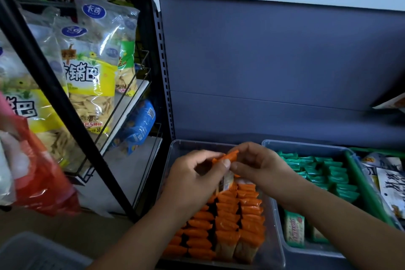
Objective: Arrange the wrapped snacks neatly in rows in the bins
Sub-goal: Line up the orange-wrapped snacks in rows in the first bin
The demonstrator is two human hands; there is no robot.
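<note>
Thumb and forefinger of the left hand (197, 173) pinch one orange wrapped snack (230, 156) near its top. The right hand (256, 164) faces it, fingers curled, gripping the same packet's crimped upper end. The packet stands nearly upright. Its long axis leans slightly, orange end up and to the right, pale lower end down toward the packed rows.

Directly beneath the hands, rows of orange snacks (228, 221) stand on end in the clear bin (175, 144), running back toward the person. Beyond the hands, the bin's floor lies bare up to its far wall. The held packet hangs over the front edge of that open stretch.

Under the right forearm, just beside the first bin, a second clear bin (269, 143) holds green wrapped snacks (324, 173). Its far rim borders a green bin (359, 182).

Left of the left hand, well apart, a black rack post (65, 105) crosses in front of large chip bags (92, 68).
</note>
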